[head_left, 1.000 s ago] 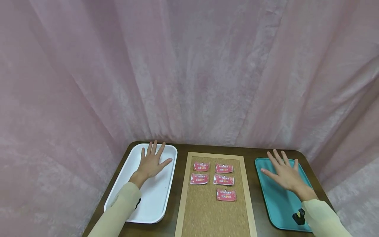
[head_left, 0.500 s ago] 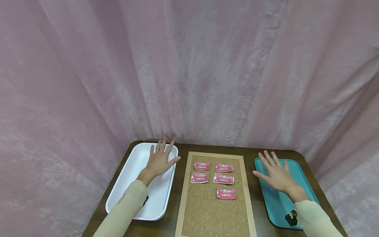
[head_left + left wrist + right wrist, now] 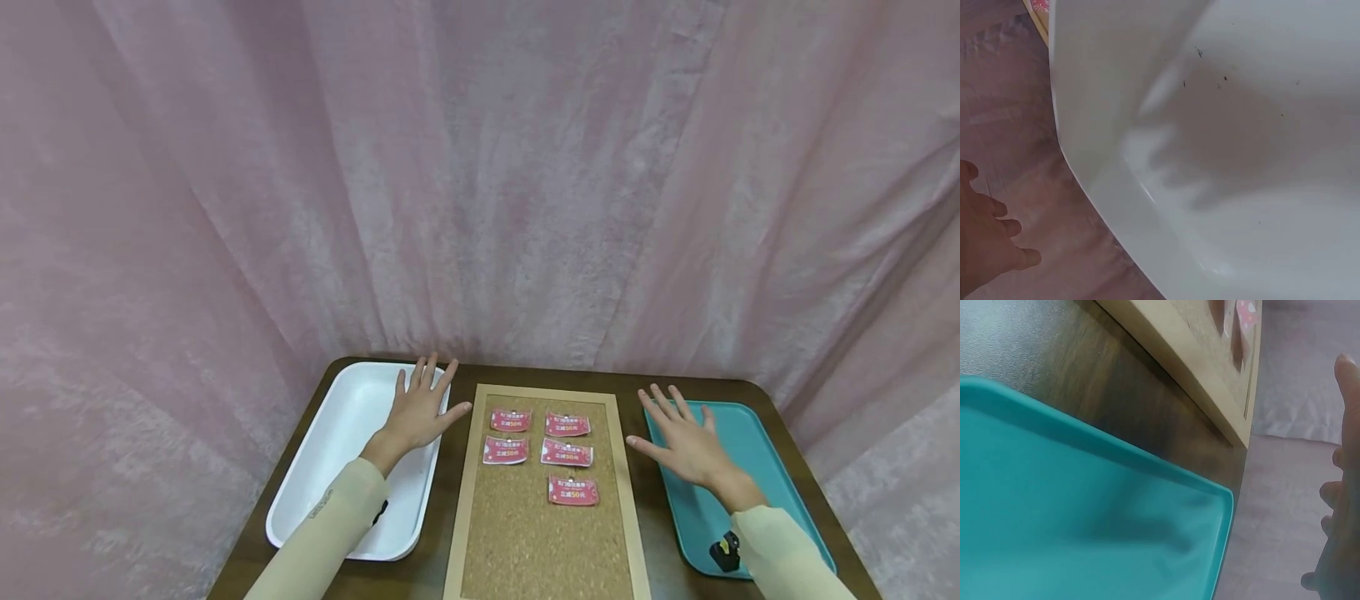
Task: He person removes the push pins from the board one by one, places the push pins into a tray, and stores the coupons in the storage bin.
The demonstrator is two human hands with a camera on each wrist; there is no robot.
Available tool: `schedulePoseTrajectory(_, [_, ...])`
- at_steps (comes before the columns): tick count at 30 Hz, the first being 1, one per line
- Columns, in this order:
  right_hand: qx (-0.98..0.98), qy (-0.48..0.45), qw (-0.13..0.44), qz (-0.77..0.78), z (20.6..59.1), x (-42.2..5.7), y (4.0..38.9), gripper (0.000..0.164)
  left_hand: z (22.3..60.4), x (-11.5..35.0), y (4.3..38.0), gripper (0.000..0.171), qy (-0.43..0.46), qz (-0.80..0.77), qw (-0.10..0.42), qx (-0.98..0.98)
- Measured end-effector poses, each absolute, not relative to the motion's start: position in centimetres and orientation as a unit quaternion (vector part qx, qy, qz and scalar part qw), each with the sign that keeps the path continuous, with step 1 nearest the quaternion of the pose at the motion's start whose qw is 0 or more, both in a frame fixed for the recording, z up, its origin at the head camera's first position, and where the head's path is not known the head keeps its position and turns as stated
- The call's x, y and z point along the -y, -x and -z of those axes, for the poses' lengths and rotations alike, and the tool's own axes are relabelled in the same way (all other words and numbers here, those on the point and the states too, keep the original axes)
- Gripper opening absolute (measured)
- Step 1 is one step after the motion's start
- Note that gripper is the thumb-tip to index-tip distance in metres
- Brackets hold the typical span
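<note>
My left hand [image 3: 415,414] hovers over the right side of a white tray [image 3: 315,467], fingers spread and holding nothing. In the left wrist view the hand [image 3: 988,234] shows at the left edge, and its shadow falls inside the tray. Above the left edge of a teal tray [image 3: 757,467] is my right hand [image 3: 686,446], its fingers spread too and nothing in it. Between the trays lies a cork board [image 3: 543,542] with a light wooden frame. Several red paper coupons [image 3: 573,491] are fixed to its upper part, seemingly by small pins.
Everything stands on a dark brown wooden table [image 3: 637,508]. Pink curtains [image 3: 525,208] hang close behind its far edge and at both sides. Small dark specks mark the white tray's floor in the left wrist view.
Both hands have moved inward toward the cork board, the left one rightward and the right one leftward. Their fingers stay spread. Coupons and trays keep their places.
</note>
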State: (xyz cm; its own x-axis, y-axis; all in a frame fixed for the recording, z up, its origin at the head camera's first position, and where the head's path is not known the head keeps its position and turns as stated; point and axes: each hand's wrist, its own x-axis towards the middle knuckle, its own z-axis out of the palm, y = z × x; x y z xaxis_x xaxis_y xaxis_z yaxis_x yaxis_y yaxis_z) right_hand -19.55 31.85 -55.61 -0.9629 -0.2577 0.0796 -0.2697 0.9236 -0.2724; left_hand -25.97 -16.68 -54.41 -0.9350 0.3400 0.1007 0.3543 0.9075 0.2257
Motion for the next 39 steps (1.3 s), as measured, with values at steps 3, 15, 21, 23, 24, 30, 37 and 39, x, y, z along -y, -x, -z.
schedulePoseTrajectory(3, [0.980, -0.138, 0.026, -0.141, 55.7, -31.7, 19.7, 0.093, 54.2, 16.4, 25.8, 0.087, 0.184, 0.125, 0.032, 0.974])
schedulePoseTrajectory(15, [0.976, -0.156, 0.037, -0.149, 56.5, -29.8, 19.6, 0.091, 54.2, 14.3, 24.8, 0.088, 0.201, 0.113, 0.025, 0.973])
schedulePoseTrajectory(21, [0.973, -0.171, 0.053, -0.148, 56.9, -29.1, 20.0, 0.090, 54.2, 13.1, 24.7, 0.087, 0.209, 0.111, 0.027, 0.971])
schedulePoseTrajectory(23, [0.972, -0.174, 0.053, -0.149, 57.0, -28.9, 20.1, 0.090, 54.2, 12.7, 24.7, 0.087, 0.211, 0.106, 0.026, 0.971])
schedulePoseTrajectory(24, [0.971, -0.176, 0.053, -0.150, 57.1, -28.8, 20.1, 0.089, 54.2, 12.5, 24.7, 0.087, 0.213, 0.106, 0.026, 0.971])
schedulePoseTrajectory(30, [0.969, -0.187, 0.056, -0.154, 57.1, -28.2, 20.2, 0.088, 53.9, 11.3, 24.7, 0.084, 0.225, 0.108, 0.036, 0.968])
schedulePoseTrajectory(37, [0.965, -0.201, 0.055, -0.158, 57.5, -27.6, 20.4, 0.090, 53.5, 9.7, 24.2, 0.086, 0.240, 0.113, 0.015, 0.964])
schedulePoseTrajectory(39, [0.964, -0.203, 0.052, -0.162, 57.7, -27.4, 20.4, 0.091, 53.4, 9.2, 24.0, 0.086, 0.243, 0.117, 0.012, 0.963])
